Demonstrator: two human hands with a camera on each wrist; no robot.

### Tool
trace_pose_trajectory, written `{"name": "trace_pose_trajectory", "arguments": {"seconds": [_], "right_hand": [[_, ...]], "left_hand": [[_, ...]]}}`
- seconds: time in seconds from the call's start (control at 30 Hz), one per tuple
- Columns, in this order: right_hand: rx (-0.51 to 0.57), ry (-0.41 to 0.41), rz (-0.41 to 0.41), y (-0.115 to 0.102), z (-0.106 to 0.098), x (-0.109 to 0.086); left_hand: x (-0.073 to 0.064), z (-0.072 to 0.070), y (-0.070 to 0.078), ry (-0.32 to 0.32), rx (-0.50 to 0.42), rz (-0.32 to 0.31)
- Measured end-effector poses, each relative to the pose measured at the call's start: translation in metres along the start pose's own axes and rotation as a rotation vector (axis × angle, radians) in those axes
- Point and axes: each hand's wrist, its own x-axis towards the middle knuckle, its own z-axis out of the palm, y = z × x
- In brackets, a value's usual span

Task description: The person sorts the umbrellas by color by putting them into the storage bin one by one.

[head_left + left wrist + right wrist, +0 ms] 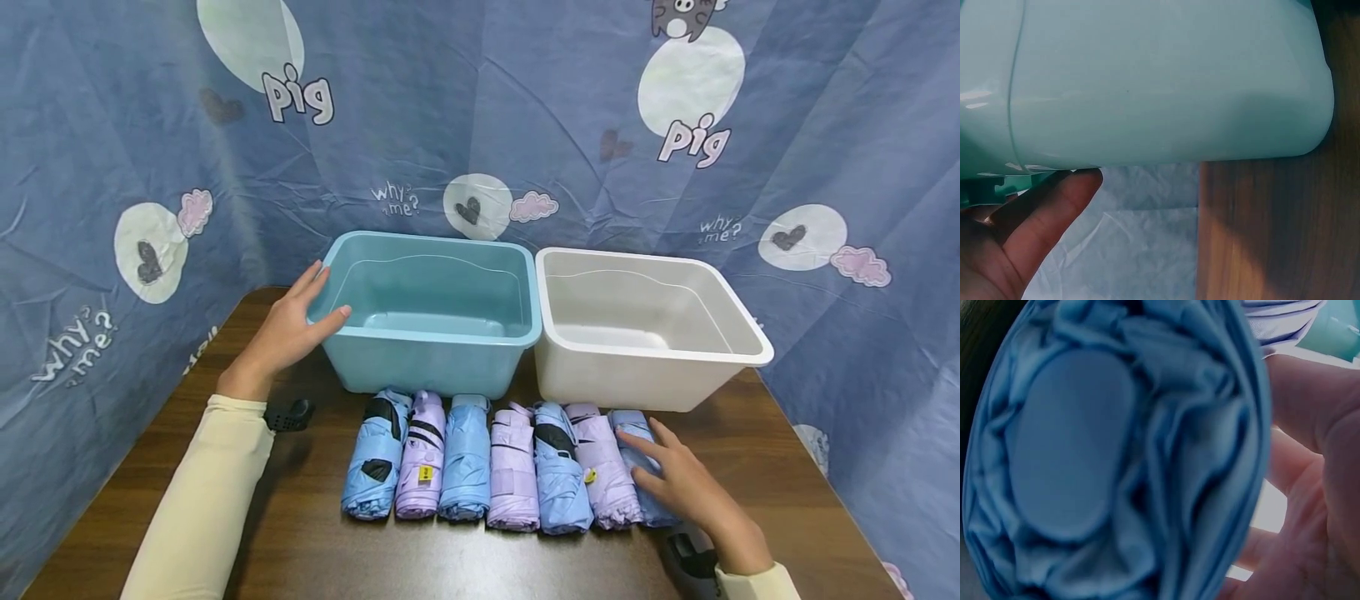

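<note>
Folded compact umbrellas lie side by side in a row, blue alternating with lilac. My right hand (686, 479) is over the blue umbrella (643, 446) at the row's right end, fingers spread and fairly straight. In the right wrist view, the gathered end of this blue umbrella (1116, 456) fills much of the picture, with the hand beside it. A lilac umbrella (603, 467) is its neighbour. At the teal tub (431, 358), my left hand (288, 329) rests by the left rim, fingers extended. The left wrist view shows its fingertips right at the tub's outer wall.
A white tub (637, 375) stands just right of the teal one, their rims close together. Both tubs are behind the umbrella row on the dark wooden table (420, 562). A blue printed cloth (420, 108) hangs behind and along the sides.
</note>
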Motion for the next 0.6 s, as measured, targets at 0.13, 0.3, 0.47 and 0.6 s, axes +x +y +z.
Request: {"name": "trace_pose_trajectory", "arguments": {"seconds": [0.13,0.3,0.47,0.6], "right_hand": [[-0.018,-0.009,0.022,0.0008,0.0006,0.0002],[-0.064,-0.026,0.034,0.0004,0.0011,0.0024],[-0.077,0.0,0.055,0.0019,0.0023,0.0055],[-0.044,0.052,0.106,0.0042,0.0042,0.006]], "left_hand": [[-0.0007,-0.0002,0.0008,0.009,0.002,0.01],[-0.0011,-0.0001,-0.0001,0.016,0.001,0.01],[-0.0004,0.0001,-0.0009,0.013,-0.003,-0.004],[-0.0005,0.0005,-0.0008,0.015,-0.004,0.012]]}}
